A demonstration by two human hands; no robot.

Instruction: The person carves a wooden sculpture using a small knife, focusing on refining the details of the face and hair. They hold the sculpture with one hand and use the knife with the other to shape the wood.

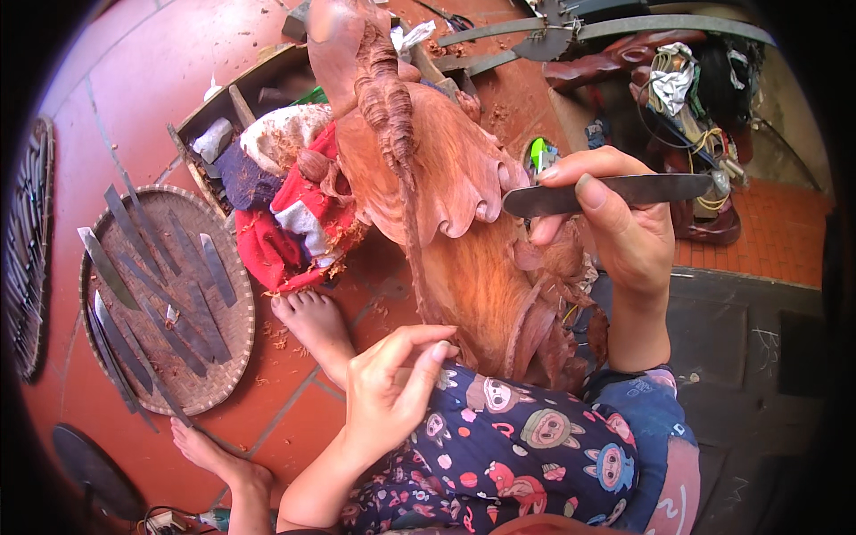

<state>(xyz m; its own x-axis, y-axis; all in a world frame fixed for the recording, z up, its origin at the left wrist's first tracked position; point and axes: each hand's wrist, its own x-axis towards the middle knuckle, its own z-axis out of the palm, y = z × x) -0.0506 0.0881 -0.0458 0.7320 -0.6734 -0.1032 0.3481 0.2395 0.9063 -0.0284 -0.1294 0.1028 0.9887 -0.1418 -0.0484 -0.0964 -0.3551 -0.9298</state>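
Observation:
In my right hand (629, 223) is a flat dark metal carving blade (673, 187) with a rounded end, pinched between thumb and fingers and raised over the right side of a carved wood piece (455, 134). The reddish-orange wood has smooth, scalloped folds. A ridged, segmented strand is carved down it, and rougher carved bits show lower right. My left hand (392, 374) is at the lower end of the carving, above my patterned clothing, with thumb and fingers drawn together. Whether anything small is between those fingers does not show.
At left, a round woven tray (247, 343) bears several flat blades. Another long tray (43, 357) of tools lies at the far left edge. Red, white and dark cloths (294, 232) with shavings rest by a wooden box. Bare feet (312, 330) are on the tiled floor. Cables and dark carved wood (606, 67) are upper right.

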